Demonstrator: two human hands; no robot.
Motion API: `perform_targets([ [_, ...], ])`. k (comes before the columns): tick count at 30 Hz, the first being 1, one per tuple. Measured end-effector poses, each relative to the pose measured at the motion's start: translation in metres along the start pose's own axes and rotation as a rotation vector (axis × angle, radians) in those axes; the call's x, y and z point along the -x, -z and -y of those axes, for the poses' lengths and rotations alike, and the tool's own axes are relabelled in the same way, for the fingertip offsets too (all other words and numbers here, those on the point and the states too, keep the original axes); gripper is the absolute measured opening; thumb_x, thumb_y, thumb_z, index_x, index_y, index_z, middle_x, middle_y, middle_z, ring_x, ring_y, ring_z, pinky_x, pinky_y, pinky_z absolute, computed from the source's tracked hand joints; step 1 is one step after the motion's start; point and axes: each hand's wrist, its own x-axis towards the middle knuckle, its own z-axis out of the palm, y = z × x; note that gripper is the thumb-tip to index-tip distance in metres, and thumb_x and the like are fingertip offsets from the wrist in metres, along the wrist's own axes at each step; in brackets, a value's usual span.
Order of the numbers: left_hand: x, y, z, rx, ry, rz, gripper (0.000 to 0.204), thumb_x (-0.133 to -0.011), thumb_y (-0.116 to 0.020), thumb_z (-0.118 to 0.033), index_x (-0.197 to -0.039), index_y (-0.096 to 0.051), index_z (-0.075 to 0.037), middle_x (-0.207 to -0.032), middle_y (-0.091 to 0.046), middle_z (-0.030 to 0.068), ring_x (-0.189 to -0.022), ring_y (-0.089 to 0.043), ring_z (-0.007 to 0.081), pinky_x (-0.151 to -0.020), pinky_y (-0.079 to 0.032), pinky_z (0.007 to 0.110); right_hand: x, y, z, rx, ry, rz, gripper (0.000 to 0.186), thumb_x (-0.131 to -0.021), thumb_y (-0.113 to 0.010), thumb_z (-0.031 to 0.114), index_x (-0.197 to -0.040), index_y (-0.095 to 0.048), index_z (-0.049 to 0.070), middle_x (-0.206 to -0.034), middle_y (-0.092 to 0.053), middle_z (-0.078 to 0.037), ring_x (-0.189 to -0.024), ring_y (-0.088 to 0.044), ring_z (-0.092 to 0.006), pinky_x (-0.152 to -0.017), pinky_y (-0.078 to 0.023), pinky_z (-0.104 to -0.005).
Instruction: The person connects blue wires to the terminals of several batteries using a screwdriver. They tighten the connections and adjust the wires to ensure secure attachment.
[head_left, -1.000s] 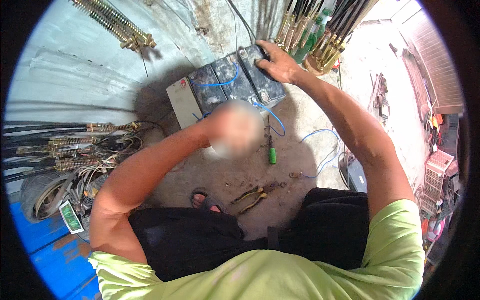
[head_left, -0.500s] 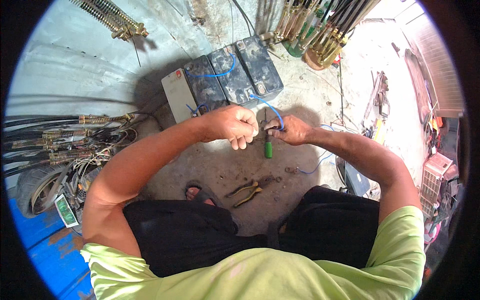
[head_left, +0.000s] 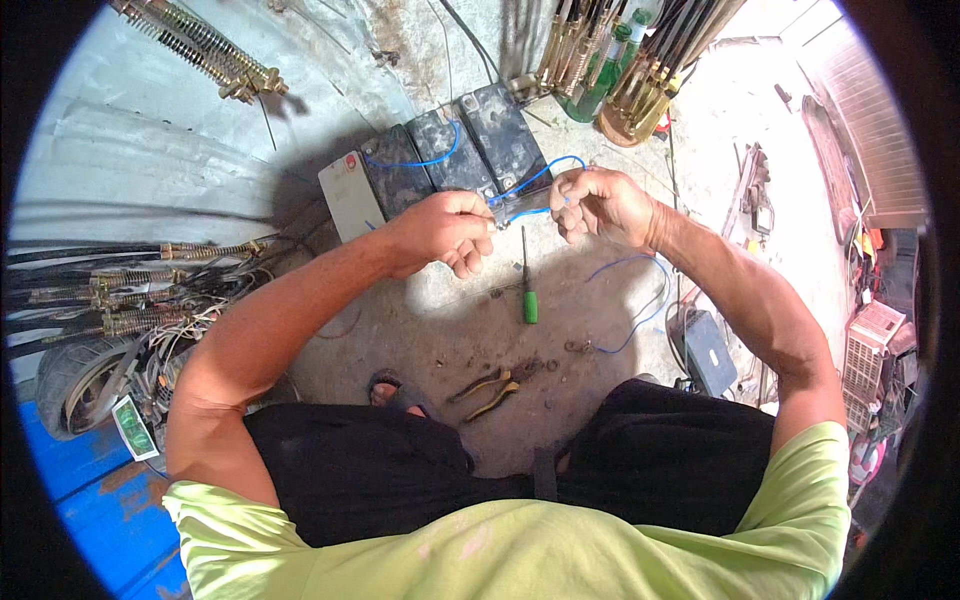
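My left hand (head_left: 455, 235) is pinched on the end of a short blue wire (head_left: 527, 213), below a row of dusty black batteries (head_left: 512, 135) with a pale grey one (head_left: 345, 195) at its left end. My right hand (head_left: 600, 207) grips the same wire to the right, its fingers curled, with a loop rising above them toward the batteries. Another blue wire (head_left: 415, 163) arches over the battery tops. A green-handled screwdriver (head_left: 530, 305) lies on the concrete floor below my hands, and yellow-black pliers (head_left: 492, 396) lie near my sandalled foot.
Brass-fitted hoses (head_left: 145, 320) and a wheel (head_left: 80, 385) are at left. Green bottles (head_left: 600, 80) and rods stand at back right. A loose blue wire (head_left: 660, 300), a dark box (head_left: 705, 350) and a plastic crate (head_left: 870, 350) are at right.
My right hand left the battery top, came down to the blue wire and has since moved up and right with it. My left hand has shifted slightly upward, near the wire's end.
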Motion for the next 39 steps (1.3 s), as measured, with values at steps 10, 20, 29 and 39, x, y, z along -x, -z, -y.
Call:
perform_targets([
  [10,-0.004,0.000,-0.016,0.257,-0.064,0.006,0.026,-0.102,-0.057,-0.019,-0.117,-0.055,0.001,-0.095,-0.065,0.0127,-0.072,-0.065,0.0190,-0.061,-0.054,0.034,-0.014,-0.003,0.005,-0.067,0.032,-0.076,0.023,-0.093,-0.059,0.025,-0.099,-0.065,0.004,-0.077,-0.062,-0.005,-0.072,-0.062,-0.0190,-0.073,-0.054,-0.0331],
  [20,-0.003,-0.005,-0.020,0.146,-0.104,-0.057,0.019,-0.101,-0.059,-0.015,-0.115,-0.059,-0.002,-0.090,-0.065,0.0097,-0.064,-0.061,0.0153,-0.054,-0.050,0.030,-0.001,-0.006,-0.022,0.723,0.160,-0.694,0.044,-0.091,-0.073,0.036,-0.121,-0.064,0.005,-0.101,-0.067,-0.011,-0.087,-0.069,-0.0249,-0.081,-0.056,-0.0356],
  [29,-0.006,-0.011,-0.025,0.219,-0.121,-0.120,0.016,-0.103,-0.057,-0.018,-0.110,-0.060,-0.004,-0.089,-0.064,0.0070,-0.064,-0.059,0.0139,-0.055,-0.049,0.030,0.008,-0.059,0.006,1.264,0.686,-0.312,0.026,-0.088,-0.074,0.026,-0.101,-0.065,0.005,-0.085,-0.062,-0.013,-0.084,-0.066,-0.0311,-0.076,-0.053,-0.0416],
  [39,-0.014,-0.013,-0.029,0.329,-0.164,-0.076,0.017,-0.102,-0.059,-0.018,-0.111,-0.062,-0.004,-0.094,-0.069,0.0088,-0.066,-0.060,0.0148,-0.058,-0.050,0.031,-0.006,-0.053,-0.011,0.857,0.533,-0.373,0.014,-0.088,-0.071,0.007,-0.100,-0.066,0.003,-0.082,-0.064,-0.004,-0.075,-0.061,-0.0139,-0.071,-0.053,-0.0317],
])
